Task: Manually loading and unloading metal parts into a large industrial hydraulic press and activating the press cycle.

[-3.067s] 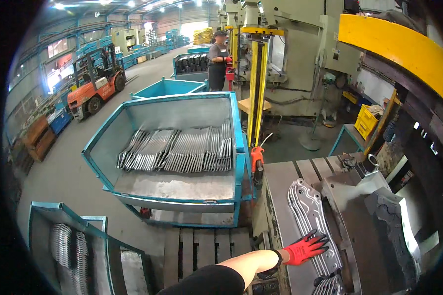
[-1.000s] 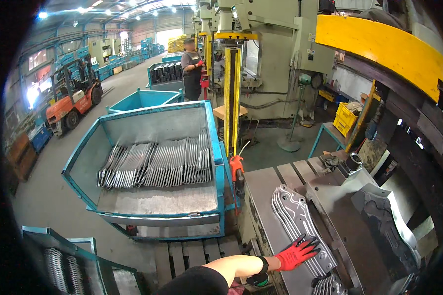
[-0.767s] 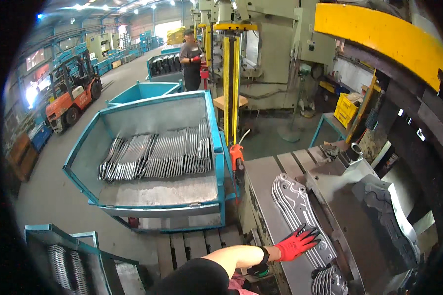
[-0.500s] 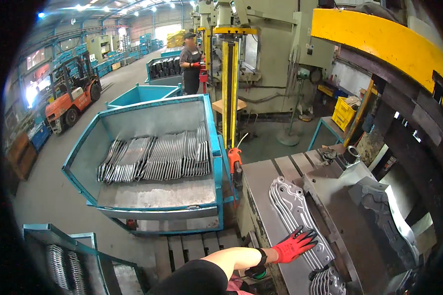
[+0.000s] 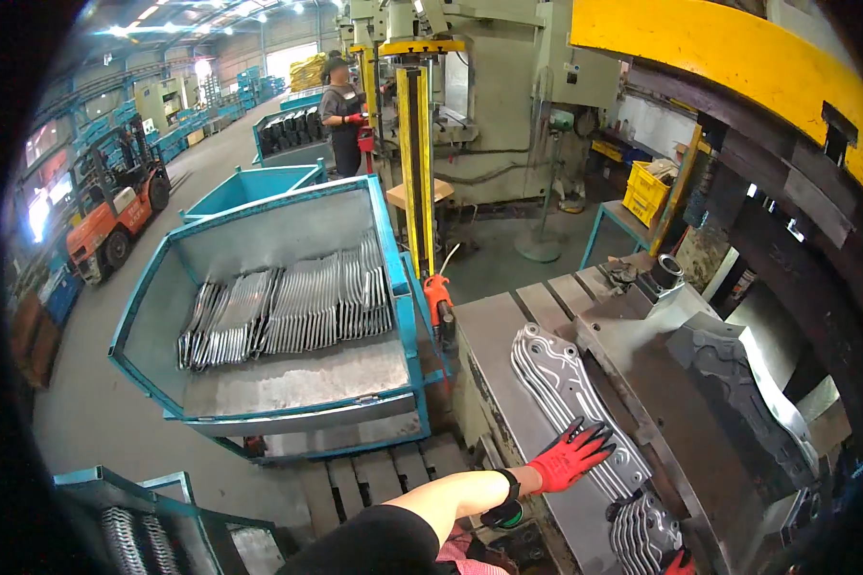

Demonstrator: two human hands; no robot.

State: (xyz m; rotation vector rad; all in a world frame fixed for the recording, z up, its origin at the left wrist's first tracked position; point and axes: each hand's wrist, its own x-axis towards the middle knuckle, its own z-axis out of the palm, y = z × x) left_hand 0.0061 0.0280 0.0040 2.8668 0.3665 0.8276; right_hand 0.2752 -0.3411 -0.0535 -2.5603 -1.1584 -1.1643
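Observation:
My left hand [image 5: 571, 459], in a red glove with dark fingertips, lies with fingers spread on a stack of shaped metal plates [image 5: 573, 383]. These grey plates have holes and raised ribs, and they lie fanned on the press bed [image 5: 489, 335]. Closer to me is a second stack of similar metal plates [image 5: 642, 533]. Beside its right end, only a bit of my right hand [image 5: 681, 563] shows at the lower edge, also red-gloved. Its fingers are mostly cut off, so I cannot see whether it grips anything.
Right of the stacks stands a metal die block [image 5: 729, 383] under the press's yellow beam [image 5: 729, 72]. A blue-framed bin [image 5: 288, 393] with rows of metal plates is at left. Farther off are a co-worker [image 5: 343, 120], an orange forklift [image 5: 115, 216] and a yellow crate [image 5: 646, 192].
The view has shifted, so the surroundings sit further left. My right hand has come into sight beside the nearer stack. My left hand stays spread on the farther stack.

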